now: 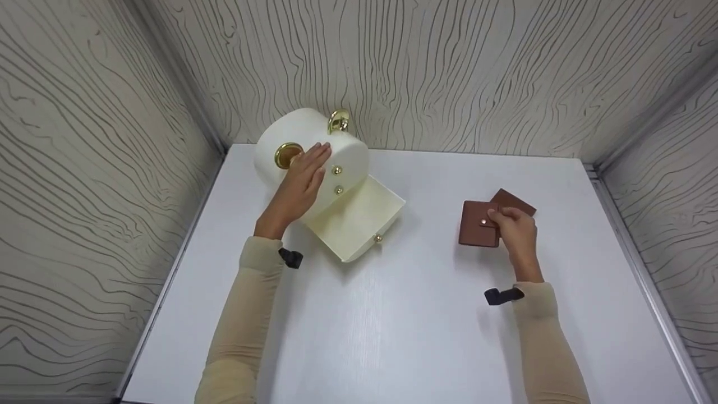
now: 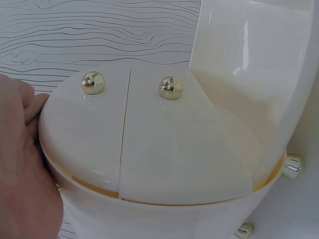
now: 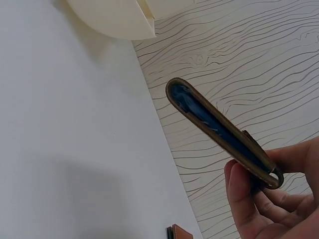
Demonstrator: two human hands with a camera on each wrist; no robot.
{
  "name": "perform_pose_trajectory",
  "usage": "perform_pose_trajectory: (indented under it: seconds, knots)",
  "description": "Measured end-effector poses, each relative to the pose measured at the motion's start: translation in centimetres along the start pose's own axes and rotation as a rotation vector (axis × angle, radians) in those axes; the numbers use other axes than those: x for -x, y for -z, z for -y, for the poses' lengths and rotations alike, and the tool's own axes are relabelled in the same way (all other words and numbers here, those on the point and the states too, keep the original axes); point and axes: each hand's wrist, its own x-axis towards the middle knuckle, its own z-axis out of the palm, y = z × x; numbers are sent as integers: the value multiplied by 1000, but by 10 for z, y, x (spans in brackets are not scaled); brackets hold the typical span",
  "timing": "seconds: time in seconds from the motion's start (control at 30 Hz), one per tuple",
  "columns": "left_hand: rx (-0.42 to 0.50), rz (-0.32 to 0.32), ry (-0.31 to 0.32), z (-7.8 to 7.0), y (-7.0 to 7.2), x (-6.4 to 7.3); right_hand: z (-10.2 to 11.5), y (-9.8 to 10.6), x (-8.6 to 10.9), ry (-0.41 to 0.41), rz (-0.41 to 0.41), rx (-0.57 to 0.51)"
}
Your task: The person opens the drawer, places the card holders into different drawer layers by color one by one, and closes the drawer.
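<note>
A cream-white rounded box (image 1: 297,126) with gold knobs stands at the back left. One open compartment (image 1: 362,216) swings out from its lower right side. My left hand (image 1: 300,182) reaches across the box with straight fingers; in the left wrist view that hand (image 2: 27,164) lies along the box's side, beside two closed panels (image 2: 164,149) with gold knobs. To the right, my right hand (image 1: 516,230) pinches a small brown snap wallet (image 1: 474,227) between thumb and fingers. The right wrist view shows the wallet (image 3: 219,129) edge-on, with a blue lining, raised above the table.
A second flat brown item (image 1: 519,203) lies on the white table (image 1: 404,325), partly hidden behind the wallet and right hand. Wood-grain patterned panels (image 1: 420,73) enclose the back and both sides. A gold loop (image 1: 338,120) sticks up from the box's back edge.
</note>
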Motion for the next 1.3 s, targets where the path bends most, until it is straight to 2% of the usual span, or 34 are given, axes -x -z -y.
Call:
perform_pose_trajectory:
  seconds: [0.4,1.03,1.3]
  knots:
    - [-15,-3,3,0,0,-1,12,-8,-1,10,4,-33]
    - [-7,8,6,1,1,-1,31,-25,1,97,14,-36]
    - [-5,16,22,1,2,0,38,-33,1,108,28,-34]
